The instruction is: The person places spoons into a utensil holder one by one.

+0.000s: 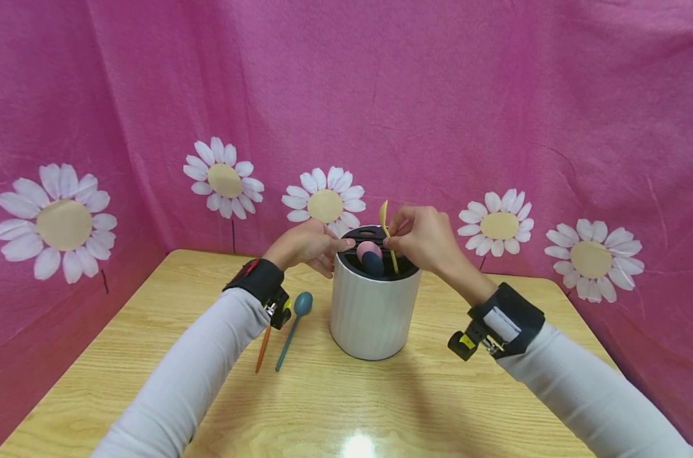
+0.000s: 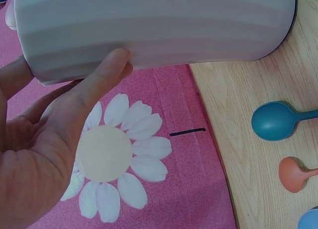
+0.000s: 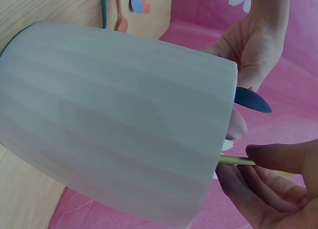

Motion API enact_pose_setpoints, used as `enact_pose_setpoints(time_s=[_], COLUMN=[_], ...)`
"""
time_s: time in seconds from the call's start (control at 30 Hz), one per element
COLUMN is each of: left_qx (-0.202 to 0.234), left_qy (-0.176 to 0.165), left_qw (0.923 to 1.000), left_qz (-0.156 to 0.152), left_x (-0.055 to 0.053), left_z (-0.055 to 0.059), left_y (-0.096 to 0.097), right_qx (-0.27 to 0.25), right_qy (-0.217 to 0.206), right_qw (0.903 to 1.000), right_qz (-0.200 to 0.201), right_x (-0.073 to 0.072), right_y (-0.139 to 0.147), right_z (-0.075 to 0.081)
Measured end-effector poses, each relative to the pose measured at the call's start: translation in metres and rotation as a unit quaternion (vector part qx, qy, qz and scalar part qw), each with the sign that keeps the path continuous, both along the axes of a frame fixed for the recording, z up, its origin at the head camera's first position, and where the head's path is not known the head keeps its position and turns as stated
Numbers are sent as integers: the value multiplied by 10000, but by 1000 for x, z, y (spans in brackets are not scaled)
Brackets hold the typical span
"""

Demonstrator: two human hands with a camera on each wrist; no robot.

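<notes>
A white ribbed utensil holder (image 1: 375, 312) with a black slotted top (image 1: 362, 233) stands upright on the table. Out of it stick a pink utensil head (image 1: 369, 250) and a dark navy one (image 1: 372, 263). My right hand (image 1: 423, 238) pinches the thin handle of a yellow spoon (image 1: 384, 215) between thumb and fingers, its lower end inside the holder. At the opposite side of the rim, my left hand (image 1: 309, 245) grips the holder, thumb over the top edge and fingers along the outer wall. The right wrist view shows the yellow handle (image 3: 236, 160) entering the opening.
Left of the holder lie a teal spoon (image 1: 303, 304) and an orange utensil (image 1: 263, 350), partly hidden by the left wrist. The left wrist view also catches a light blue utensil (image 2: 309, 219). A pink flowered cloth (image 1: 346, 95) hangs behind the wooden table (image 1: 466, 394).
</notes>
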State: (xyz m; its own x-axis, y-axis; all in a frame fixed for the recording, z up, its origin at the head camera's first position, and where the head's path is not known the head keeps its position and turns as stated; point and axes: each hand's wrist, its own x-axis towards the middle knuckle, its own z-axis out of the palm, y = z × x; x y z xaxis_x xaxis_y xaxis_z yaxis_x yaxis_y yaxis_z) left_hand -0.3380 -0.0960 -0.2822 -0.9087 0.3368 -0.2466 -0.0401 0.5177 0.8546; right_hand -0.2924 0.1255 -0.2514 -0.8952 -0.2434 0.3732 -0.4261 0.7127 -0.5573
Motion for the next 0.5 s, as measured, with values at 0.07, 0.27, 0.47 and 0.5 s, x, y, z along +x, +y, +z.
enact_pose_setpoints(time_s=[0.07,0.27,0.47,0.5], left_qx=[7,9,26,17], left_qy=[-6,-32,-37,-24], left_qw=[10000,10000,10000,10000], left_qz=[2,20,44,44], left_x=[1,0,1,1], left_z=[0,0,0,0], left_y=[0,0,0,0], right_qx=[20,108,194,207], right_qy=[-45,-196,-302,-293], right_qw=[10000,9997,9992,9992], right_qz=[56,116,176,196], right_x=[0,2,1,1], right_y=[1,3,4,4], right_z=[-2,-7,-11,-12])
